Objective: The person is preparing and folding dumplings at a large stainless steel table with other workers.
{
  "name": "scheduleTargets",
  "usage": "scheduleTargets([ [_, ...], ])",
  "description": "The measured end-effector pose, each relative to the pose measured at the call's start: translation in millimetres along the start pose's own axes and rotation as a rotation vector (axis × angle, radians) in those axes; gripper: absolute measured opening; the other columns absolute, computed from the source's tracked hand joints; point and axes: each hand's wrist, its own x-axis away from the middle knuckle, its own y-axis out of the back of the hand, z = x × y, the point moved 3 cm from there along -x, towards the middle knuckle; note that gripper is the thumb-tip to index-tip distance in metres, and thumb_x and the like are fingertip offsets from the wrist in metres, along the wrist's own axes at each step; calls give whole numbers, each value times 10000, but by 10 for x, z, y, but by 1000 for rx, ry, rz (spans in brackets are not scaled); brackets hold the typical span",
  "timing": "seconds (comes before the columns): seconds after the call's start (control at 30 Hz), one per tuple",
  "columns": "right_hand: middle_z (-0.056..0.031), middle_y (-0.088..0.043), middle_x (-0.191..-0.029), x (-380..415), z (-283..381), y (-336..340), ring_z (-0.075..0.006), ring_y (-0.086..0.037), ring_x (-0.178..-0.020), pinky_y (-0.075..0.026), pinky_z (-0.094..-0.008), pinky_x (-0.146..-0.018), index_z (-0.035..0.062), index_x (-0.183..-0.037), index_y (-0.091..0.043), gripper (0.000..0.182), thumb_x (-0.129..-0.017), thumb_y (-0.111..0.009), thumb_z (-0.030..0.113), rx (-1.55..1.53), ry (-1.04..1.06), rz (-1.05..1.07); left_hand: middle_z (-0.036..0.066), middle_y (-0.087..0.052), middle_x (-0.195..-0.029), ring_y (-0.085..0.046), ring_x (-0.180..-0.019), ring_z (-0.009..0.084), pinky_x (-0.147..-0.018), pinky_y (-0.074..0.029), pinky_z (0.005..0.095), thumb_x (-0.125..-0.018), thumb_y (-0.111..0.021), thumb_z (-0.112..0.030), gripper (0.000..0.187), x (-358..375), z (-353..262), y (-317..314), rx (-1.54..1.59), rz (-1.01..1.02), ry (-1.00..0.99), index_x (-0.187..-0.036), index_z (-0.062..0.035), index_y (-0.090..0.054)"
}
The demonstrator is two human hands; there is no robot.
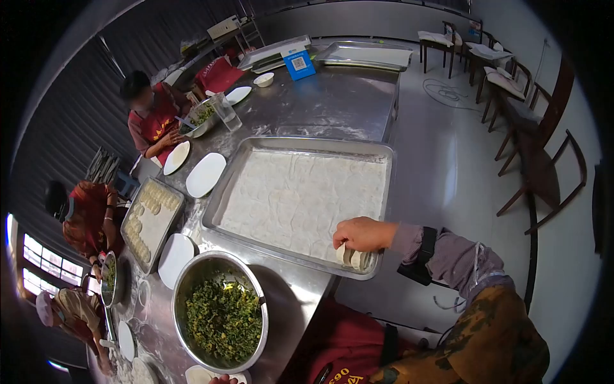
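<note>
My right hand (363,234) is over the near right corner of a large metal tray (217,225) dusted with flour. Its fingers are closed on a pale dumpling (342,252), low at the tray's floor. Another dumpling (359,259) sits right beside it in the corner. Of my left hand (225,380), only the fingertips show at the bottom edge, by pale round dough wrappers (199,375); whether it grips one is hidden. Between my hands stands a steel bowl (177,301) of chopped green and yellow filling (224,315).
A smaller tray (147,264) with rows of dumplings, white plates (206,175) and a glass pitcher (226,113) share the metal table (345,89). Several people sit along the far left side, one by a filling bowl (203,121). A blue QR sign (299,63) stands behind. Chairs (550,176) line the right.
</note>
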Motion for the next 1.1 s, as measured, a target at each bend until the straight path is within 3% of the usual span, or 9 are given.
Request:
scheduleTargets([
  [0.17, -105, -602, -923, -3, -10, -57, -274, -577, -897, -457, -370, -763, 75, -923, -651, 220, -734, -551, 25, -32, 53, -42, 184, -553, -1160, -561, -1029, 320, -848, -486, 441, -944, -466, -267, 384, -4, -15, -42, 3, -36, 7, -1213, 6, -453],
  [0.27, -103, -602, -919, 18, 25, -53, -277, -579, -892, -458, -373, -764, 75, -915, -652, 212, -727, -563, 34, -30, 59, -27, 182, -560, -1153, -569, -1019, 318, -832, -494, 432, -940, -475, -258, 373, -38, 38, 17, 39, 78, -17, -1200, 9, -463],
  [0.57, -118, -584, -980, 116, 67, 41, -266, -583, -933, -462, -354, -799, 41, -1039, -603, 294, -751, -604, 96, -61, 66, -103, 191, -554, -1157, -568, -1015, 321, -827, -488, 427, -937, -480, -251, 368, -48, 79, -67, -3, 32, -13, -1201, 5, -458],
  [0.67, -129, -601, -905, 267, 90, 258, -291, -577, -888, -458, -386, -767, 37, -951, -624, 248, -741, -636, 169, -57, 61, -217, 206, -529, -1185, -545, -1036, 325, -843, -473, 433, -938, -475, -270, 392, -22, 73, 7, -29, -27, -32, -1218, 2, -439],
  [0.77, -107, -610, -858, 422, 14, 362, -279, -572, -889, -454, -389, -749, 48, -883, -630, 206, -736, -644, 192, 88, -28, -71, 217, -502, -1210, -523, -1051, 328, -856, -460, 436, -938, -472, -287, 416, 28, 2, -36, -58, -56, -29, -1234, 1, -424],
  [0.87, -83, -616, -823, 449, -6, 256, -272, -573, -869, -449, -396, -731, 63, -824, -630, 160, -729, -638, 192, 240, 27, -42, 213, -497, -1205, -517, -1041, 322, -857, -457, 432, -941, -467, -297, 426, 32, -26, -79, -64, -91, -13, -1240, 2, -417],
  [1.1, -79, -637, -784, 371, -2, 66, -290, -590, -820, -450, -425, -719, 104, -792, -652, 111, -705, -596, 142, 255, -1, -139, 195, -488, -1211, -519, -1035, 309, -863, -454, 427, -957, -449, -270, 386, 169, -62, 36, -77, -156, -15, -1240, -10, -416],
])
